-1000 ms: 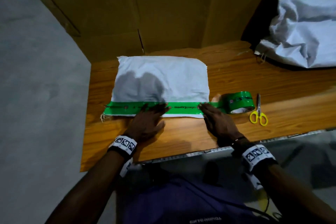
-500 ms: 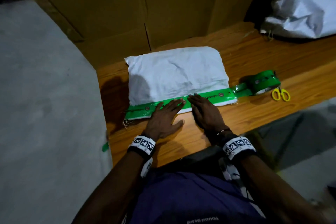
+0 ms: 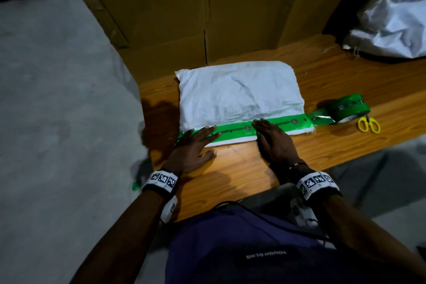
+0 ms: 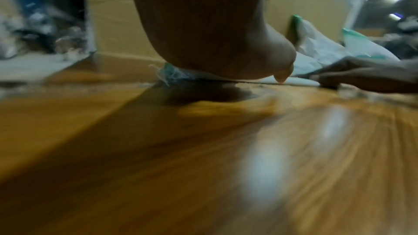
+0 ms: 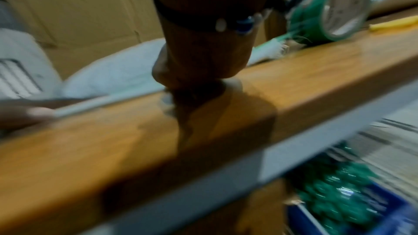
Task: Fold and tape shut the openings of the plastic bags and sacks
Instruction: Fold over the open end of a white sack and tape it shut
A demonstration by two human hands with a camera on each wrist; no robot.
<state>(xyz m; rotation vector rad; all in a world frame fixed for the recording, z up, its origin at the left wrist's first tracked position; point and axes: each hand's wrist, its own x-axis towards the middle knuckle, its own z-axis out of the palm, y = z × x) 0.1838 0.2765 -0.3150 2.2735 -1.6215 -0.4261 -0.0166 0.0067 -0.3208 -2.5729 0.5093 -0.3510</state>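
Note:
A white woven sack (image 3: 237,92) lies flat on the wooden table (image 3: 242,166), its folded near edge covered by a strip of green tape (image 3: 235,132). The strip still runs to the green tape roll (image 3: 348,110) standing at the sack's right end. My left hand (image 3: 196,143) lies flat with straight fingers pressing the left part of the strip. My right hand (image 3: 269,136) presses the strip near its middle, fingers straight too. Both wrist views are blurred; the left wrist view shows the left hand (image 4: 217,42) on the sack's frayed corner (image 4: 167,74).
Yellow-handled scissors (image 3: 368,124) lie just right of the roll. Another white sack (image 3: 396,14) with green tape sits at the table's far right. Cardboard boxes (image 3: 207,14) stand behind the table. The table's left edge drops to grey floor (image 3: 57,122).
Both hands have slid left along the tape strip, smoothing it down. The head camera has moved closer and shifted, so the sack sits further right in view.

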